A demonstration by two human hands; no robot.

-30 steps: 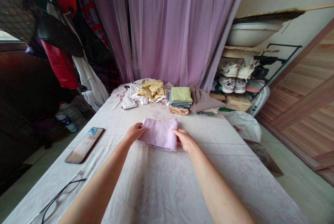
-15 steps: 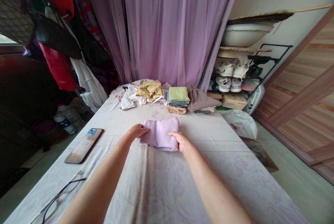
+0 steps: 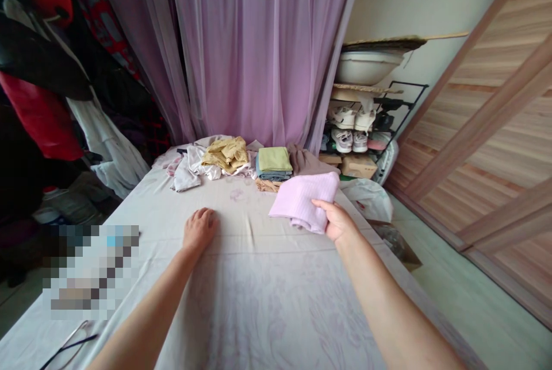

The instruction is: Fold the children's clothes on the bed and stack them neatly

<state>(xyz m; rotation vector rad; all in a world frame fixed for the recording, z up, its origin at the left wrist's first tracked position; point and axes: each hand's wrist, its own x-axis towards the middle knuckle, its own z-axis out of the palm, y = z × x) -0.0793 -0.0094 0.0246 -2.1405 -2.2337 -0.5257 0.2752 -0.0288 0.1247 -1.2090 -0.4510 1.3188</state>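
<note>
My right hand [image 3: 338,220] grips the right edge of a folded lilac ribbed garment [image 3: 304,200], thumb on top. The garment is tilted above the bed or table surface, its lower edge hanging a little loose. Behind it stands a neat folded stack with a lime-green cloth [image 3: 275,159] on top, blue-grey cloth beneath and a peach cloth [image 3: 268,185] at the bottom. My left hand [image 3: 200,229] rests palm down on the pale patterned sheet [image 3: 259,289], fingers lying on it and holding nothing.
A mustard garment [image 3: 226,153] lies crumpled on a loose heap of pale clothes at the back left. A mauve folded cloth [image 3: 302,158] sits beside the stack. Eyeglasses [image 3: 69,347] lie front left, near a pixelated patch. A shoe rack [image 3: 405,111] stands beyond the right edge.
My left hand has let go of the lilac garment and moved left onto the sheet. My right hand has lifted the garment and carried it right, towards the stack. The view has turned right.
</note>
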